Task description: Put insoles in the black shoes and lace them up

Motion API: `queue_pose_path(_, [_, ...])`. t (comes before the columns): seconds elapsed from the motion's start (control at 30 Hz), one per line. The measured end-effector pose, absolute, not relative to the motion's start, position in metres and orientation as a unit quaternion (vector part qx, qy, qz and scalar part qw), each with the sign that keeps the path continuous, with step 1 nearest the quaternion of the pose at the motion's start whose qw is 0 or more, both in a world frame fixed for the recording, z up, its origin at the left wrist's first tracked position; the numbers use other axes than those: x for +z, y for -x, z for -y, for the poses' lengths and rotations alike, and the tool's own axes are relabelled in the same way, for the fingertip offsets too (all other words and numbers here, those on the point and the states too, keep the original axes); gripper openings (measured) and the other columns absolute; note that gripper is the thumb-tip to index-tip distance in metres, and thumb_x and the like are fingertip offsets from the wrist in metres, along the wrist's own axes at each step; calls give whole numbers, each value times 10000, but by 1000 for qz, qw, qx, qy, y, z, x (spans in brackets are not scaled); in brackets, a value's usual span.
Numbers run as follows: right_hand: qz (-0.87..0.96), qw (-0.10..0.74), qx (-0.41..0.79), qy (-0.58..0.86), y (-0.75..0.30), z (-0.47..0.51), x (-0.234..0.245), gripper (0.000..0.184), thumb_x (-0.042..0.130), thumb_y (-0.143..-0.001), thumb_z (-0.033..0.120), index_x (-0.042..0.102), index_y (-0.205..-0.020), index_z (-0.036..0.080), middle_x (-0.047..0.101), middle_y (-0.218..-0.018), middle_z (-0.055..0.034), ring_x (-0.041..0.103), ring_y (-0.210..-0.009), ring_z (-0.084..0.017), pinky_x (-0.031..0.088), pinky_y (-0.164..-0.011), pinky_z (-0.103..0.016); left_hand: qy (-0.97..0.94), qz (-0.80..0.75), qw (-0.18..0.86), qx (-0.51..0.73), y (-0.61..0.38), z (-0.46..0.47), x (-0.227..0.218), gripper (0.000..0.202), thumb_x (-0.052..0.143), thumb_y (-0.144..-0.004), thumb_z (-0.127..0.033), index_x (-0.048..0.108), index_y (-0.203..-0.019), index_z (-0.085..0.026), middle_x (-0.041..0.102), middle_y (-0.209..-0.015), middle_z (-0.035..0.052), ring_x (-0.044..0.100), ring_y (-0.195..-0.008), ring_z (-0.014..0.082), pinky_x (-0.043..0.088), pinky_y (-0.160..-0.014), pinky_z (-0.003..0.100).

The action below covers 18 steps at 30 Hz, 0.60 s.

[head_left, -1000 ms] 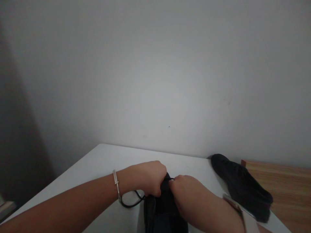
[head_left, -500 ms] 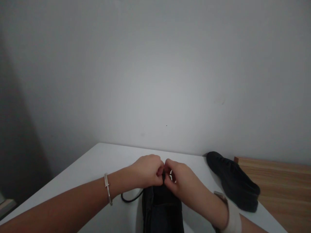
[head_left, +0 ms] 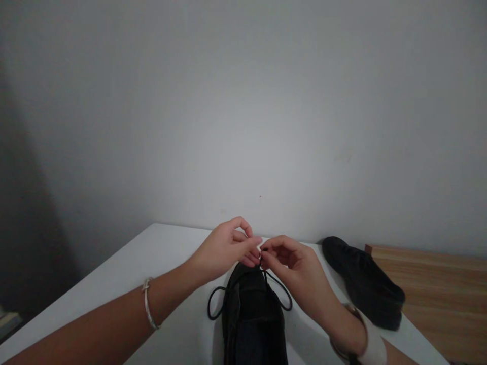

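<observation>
A black shoe [head_left: 253,324] stands on the white table [head_left: 167,258] right in front of me, toe pointing away. My left hand [head_left: 228,248] and my right hand [head_left: 291,263] meet above its front, fingertips pinched together on the thin black shoelace [head_left: 279,291]. The lace hangs in a loop on each side of the shoe. A silver bracelet is on my left wrist and a white band on my right wrist.
A second black shoe [head_left: 365,286] lies on the table's right edge, near the wall. A wooden surface [head_left: 437,289] adjoins the table on the right. A plain grey wall rises directly behind.
Both hands have risen from the shoe's top and drawn the lace up. Loops of lace now show on both sides of the shoe.
</observation>
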State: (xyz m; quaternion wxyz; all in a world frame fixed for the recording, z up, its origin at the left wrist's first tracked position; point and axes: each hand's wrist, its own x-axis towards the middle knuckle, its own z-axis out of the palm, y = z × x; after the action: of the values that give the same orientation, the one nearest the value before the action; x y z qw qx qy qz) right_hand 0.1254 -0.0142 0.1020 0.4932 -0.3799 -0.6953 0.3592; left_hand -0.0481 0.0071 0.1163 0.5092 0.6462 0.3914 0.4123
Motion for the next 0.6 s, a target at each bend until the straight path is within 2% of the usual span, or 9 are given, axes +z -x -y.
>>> queue_pose_path(0.1, [721,497,312,369,-126,17,106,115,667,-818,272,676,-855,164,700,-785,-34,660,-709,-136,531,-671,-256,-732,-449,410,306,56,-24,93,218,567,-791,-396,541,-786,-180,664,-726,44,656,-706,201,520,-680,321])
queue_pose_path(0.17, [732,499,290,362,-126,20,110,90,656,-826,246,683,-859,165,696,-784,-28,662,-707,-129,534,-672,-249,-783,-480,323,228,60,-34,74,162,632,-706,-319,576,-753,-175,652,-730,40,626,-730,220,467,-662,305])
queue_pose_path(0.23, [741,500,271,358,-125,24,115,75,648,-835,225,686,-859,166,689,-778,-23,662,-704,-124,533,-665,-242,-798,-483,300,200,61,-40,61,133,647,-665,-279,569,-701,-178,621,-685,20,593,-695,213,421,-628,287])
queue_pose_path(0.33, [755,500,245,348,-125,31,122,62,640,-847,198,693,-855,168,681,-773,-18,657,-707,-119,529,-659,-237,-805,-463,312,201,61,-44,58,147,616,-700,-294,525,-660,-185,590,-645,-1,566,-657,181,394,-598,261])
queue_pose_path(0.43, [762,509,221,335,-129,35,130,56,644,-851,189,699,-849,178,670,-755,-7,639,-688,-111,518,-646,-234,-799,-442,334,232,61,-44,78,180,507,-815,-373,472,-778,-201,594,-667,-12,575,-633,153,421,-584,246])
queue_pose_path(0.5, [756,527,205,329,-133,37,137,43,656,-850,199,696,-843,184,665,-742,0,627,-667,-107,509,-629,-235,-781,-424,373,267,62,-42,98,198,426,-870,-413,429,-863,-214,534,-609,-56,532,-524,118,416,-522,224])
queue_pose_path(0.6, [734,575,180,314,-139,41,152,14,679,-841,204,690,-837,196,667,-739,9,622,-643,-101,505,-595,-227,-743,-393,436,322,64,-35,127,243,537,-836,-429,448,-903,-213,416,-563,-111,391,-431,67,341,-424,174])
